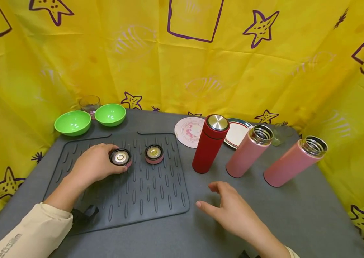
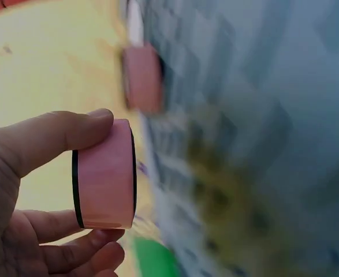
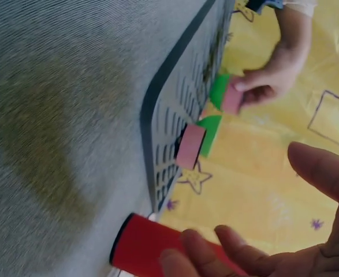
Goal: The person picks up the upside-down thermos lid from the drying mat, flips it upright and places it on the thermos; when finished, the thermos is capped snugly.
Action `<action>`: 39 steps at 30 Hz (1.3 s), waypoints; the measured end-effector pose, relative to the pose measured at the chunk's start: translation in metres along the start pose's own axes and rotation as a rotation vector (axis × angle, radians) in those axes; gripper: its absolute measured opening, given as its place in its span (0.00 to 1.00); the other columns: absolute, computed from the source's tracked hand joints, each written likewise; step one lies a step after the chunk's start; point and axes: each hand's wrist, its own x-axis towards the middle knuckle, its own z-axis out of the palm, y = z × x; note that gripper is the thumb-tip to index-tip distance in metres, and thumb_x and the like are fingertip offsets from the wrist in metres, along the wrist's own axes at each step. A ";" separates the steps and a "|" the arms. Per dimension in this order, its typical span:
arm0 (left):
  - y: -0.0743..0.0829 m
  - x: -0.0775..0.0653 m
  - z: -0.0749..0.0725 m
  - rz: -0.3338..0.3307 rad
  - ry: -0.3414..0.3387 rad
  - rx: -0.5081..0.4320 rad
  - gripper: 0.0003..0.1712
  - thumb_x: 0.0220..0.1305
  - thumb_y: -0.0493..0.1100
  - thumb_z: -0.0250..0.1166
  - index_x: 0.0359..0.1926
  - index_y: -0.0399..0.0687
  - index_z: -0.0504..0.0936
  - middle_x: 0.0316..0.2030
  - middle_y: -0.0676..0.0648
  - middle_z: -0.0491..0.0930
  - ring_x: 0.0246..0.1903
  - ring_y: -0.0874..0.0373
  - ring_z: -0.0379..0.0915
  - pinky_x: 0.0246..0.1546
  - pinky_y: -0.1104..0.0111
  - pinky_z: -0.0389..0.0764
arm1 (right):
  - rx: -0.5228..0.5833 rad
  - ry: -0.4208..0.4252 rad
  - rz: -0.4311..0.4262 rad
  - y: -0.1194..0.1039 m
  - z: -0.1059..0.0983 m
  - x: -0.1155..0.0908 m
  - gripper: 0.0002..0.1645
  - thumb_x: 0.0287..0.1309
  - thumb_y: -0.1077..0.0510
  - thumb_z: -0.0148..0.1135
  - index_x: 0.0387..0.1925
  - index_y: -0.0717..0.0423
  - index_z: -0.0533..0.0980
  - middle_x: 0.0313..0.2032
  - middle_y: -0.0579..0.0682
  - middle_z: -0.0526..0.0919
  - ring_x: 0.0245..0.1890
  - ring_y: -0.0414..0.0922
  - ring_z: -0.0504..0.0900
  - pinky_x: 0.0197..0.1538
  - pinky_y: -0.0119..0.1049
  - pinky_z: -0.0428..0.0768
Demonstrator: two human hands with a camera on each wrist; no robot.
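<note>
Pink lid [image 1: 121,157] pinched over mat [image 1: 149,204] with left fingers [image 2: 79,133], spread right fingers [image 3: 322,167] empty, had pink bottles [image 1: 246,154] [image 1: 289,166] rightward already lidless.

We can slide our right hand [image 1: 228,211] left over the mat's front [image 1: 150,214], but the red bottle [image 1: 208,150] blocks the way ahead.

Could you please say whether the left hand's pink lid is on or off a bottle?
Off: the left hand grips the pink lid over the drying mat, inside exposed.
</note>
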 end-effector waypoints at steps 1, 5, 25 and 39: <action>0.010 -0.005 -0.003 0.025 0.014 -0.004 0.46 0.42 0.61 0.78 0.56 0.35 0.78 0.48 0.34 0.78 0.46 0.38 0.72 0.43 0.44 0.73 | 0.023 -0.005 -0.009 -0.002 0.000 0.001 0.35 0.50 0.34 0.70 0.53 0.49 0.76 0.49 0.43 0.78 0.45 0.44 0.77 0.50 0.44 0.75; 0.054 -0.026 -0.013 0.158 0.074 -0.012 0.41 0.40 0.57 0.80 0.53 0.39 0.80 0.43 0.41 0.79 0.42 0.44 0.74 0.41 0.50 0.76 | 0.149 -0.044 -0.058 -0.011 0.004 0.007 0.31 0.53 0.34 0.68 0.51 0.48 0.77 0.47 0.43 0.81 0.43 0.44 0.79 0.49 0.44 0.77; 0.153 -0.064 0.006 0.561 0.192 -0.014 0.39 0.32 0.53 0.83 0.48 0.44 0.82 0.39 0.52 0.76 0.40 0.56 0.68 0.37 0.66 0.77 | 0.632 -0.246 -0.122 -0.033 0.015 0.025 0.15 0.61 0.49 0.64 0.31 0.59 0.78 0.24 0.53 0.83 0.30 0.57 0.81 0.32 0.37 0.76; 0.147 -0.059 -0.006 0.499 0.063 -0.362 0.49 0.45 0.68 0.74 0.65 0.56 0.68 0.55 0.59 0.69 0.54 0.65 0.63 0.51 0.62 0.75 | 0.441 0.125 -0.419 -0.027 0.005 0.017 0.14 0.54 0.55 0.73 0.42 0.48 0.79 0.35 0.41 0.82 0.34 0.41 0.80 0.40 0.35 0.79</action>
